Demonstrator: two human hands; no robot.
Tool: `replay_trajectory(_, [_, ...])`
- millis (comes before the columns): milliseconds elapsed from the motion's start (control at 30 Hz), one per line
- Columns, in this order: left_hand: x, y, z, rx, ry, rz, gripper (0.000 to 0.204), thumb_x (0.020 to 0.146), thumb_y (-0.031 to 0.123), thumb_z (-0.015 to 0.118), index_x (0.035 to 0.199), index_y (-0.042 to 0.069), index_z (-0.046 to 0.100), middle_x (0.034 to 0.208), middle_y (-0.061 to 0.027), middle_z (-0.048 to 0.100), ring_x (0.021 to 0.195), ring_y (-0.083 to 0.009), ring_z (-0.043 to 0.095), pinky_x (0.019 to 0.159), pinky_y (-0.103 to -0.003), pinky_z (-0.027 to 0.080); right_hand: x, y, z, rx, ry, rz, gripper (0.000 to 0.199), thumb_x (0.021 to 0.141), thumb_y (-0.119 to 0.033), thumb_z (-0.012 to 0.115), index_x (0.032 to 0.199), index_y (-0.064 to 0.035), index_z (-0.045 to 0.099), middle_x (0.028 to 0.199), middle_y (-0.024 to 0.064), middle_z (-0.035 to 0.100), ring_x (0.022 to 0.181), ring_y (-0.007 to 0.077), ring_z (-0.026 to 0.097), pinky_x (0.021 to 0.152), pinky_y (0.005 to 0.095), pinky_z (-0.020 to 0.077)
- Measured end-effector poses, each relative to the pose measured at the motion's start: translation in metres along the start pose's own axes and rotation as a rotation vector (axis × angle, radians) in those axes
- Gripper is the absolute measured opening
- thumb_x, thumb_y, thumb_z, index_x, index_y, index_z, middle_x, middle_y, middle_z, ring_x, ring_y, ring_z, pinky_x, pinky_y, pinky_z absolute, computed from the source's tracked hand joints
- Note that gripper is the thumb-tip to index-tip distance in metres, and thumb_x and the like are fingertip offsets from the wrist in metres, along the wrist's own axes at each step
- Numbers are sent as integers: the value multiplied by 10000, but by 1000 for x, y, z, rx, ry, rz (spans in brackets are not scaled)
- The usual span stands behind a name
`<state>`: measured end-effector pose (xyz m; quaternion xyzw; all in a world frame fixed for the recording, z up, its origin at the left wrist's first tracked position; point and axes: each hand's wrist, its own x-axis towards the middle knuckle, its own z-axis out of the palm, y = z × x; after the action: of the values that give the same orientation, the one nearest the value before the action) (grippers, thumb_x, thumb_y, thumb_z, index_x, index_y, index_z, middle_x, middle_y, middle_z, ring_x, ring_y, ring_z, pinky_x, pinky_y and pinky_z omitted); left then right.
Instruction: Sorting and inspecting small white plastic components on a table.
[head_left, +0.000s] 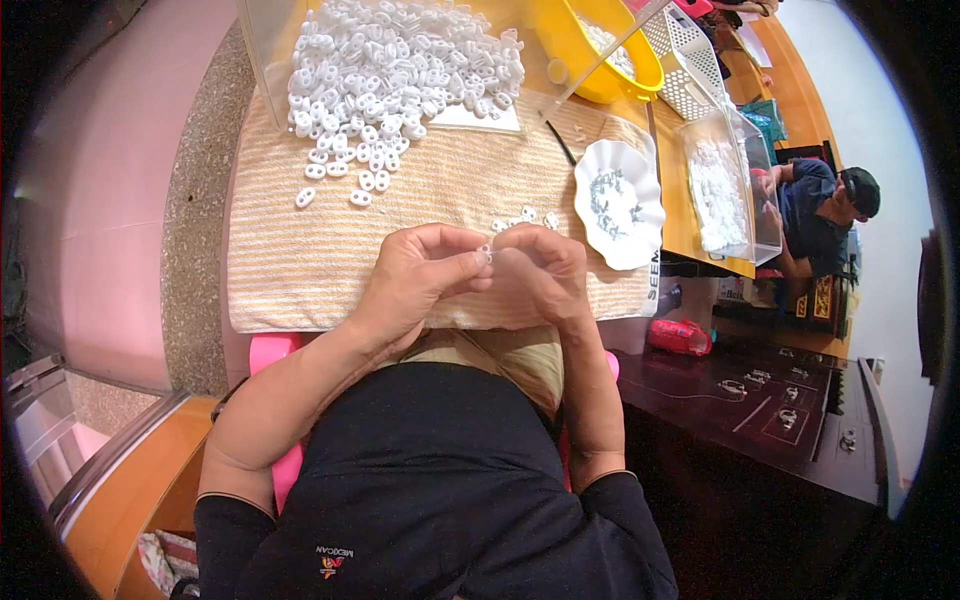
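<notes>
My left hand pinches a small whitish, partly clear piece between thumb and forefinger, over the towel's near part. Close beside it, my right hand has its thumb and fingertips pressed together next to the same piece. What those fingertips hold, if anything, is too small to make out. Just beyond the hands lie several small white two-holed plastic parts. A large heap of similar white parts spreads over the far left of the towel. To the right stands a white wavy-rimmed dish with small dark and pale bits in it.
A striped towel covers the table. A thin black stick lies beyond the dish. At the far right are a yellow basin, a white perforated basket and a clear bin of white parts. A person sits behind that bin.
</notes>
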<state>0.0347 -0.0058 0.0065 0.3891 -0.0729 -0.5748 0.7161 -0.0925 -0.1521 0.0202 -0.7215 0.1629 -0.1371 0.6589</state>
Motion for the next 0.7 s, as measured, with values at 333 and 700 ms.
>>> replay_trajectory(333, [0,-1,-1,33,0,42,162,863,10,647,1015,-42,632,904,-115,679,798,-153,667,746,-277,576,1,-7,7,-120,22,-28,51,920,-7,577,921,18,622,826,26,631,763,83,614,697,221,506])
replay_trajectory(700, [-3,-1,2,46,1,46,160,863,-3,638,1016,-49,627,891,-126,679,790,-160,670,742,-282,577,1,-18,4,-244,-16,1,57,904,-21,599,906,24,635,793,41,659,744,94,634,678,230,515])
